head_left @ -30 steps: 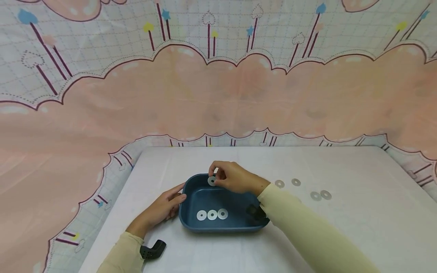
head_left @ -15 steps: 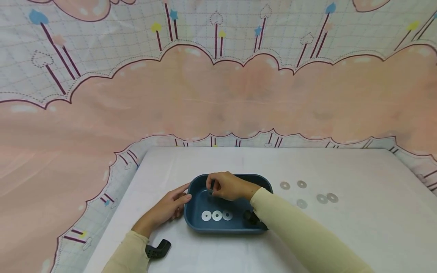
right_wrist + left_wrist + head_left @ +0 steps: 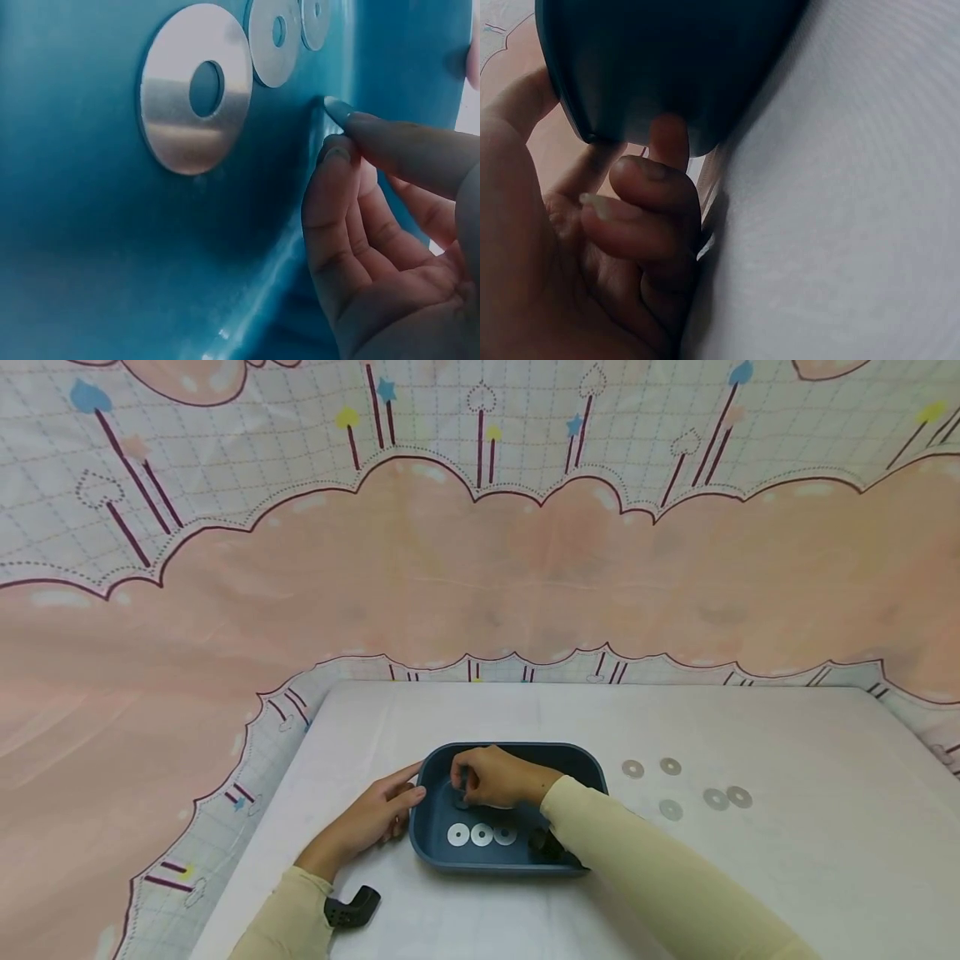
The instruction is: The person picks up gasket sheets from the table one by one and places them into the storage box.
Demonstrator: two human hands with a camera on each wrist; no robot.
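A dark blue rectangular tray [image 3: 510,867] sits on the white table. My left hand [image 3: 371,818] holds its left end, thumb and index finger at the rim; in the left wrist view another fingertip [image 3: 670,139] presses the outer wall. My right hand [image 3: 498,777] is down inside the tray near its left end. Its thumb and index finger pinch a flat metal washer, mostly hidden by the fingertips, close over the tray floor. Three washers [image 3: 482,835] lie in a row along the near side of the tray, and the right wrist view shows the closest washer [image 3: 161,97] large.
Several more washers [image 3: 716,799] lie loose on the table [image 3: 810,860] to the right of the tray. A black wrist device [image 3: 352,907] sticks out beside the left sleeve. Behind the table hangs a patterned cloth backdrop [image 3: 525,577].
My right hand has lowered from the tray's far rim down into the tray with the washer. The left hand keeps its hold on the tray. The whole head view has shifted slightly.
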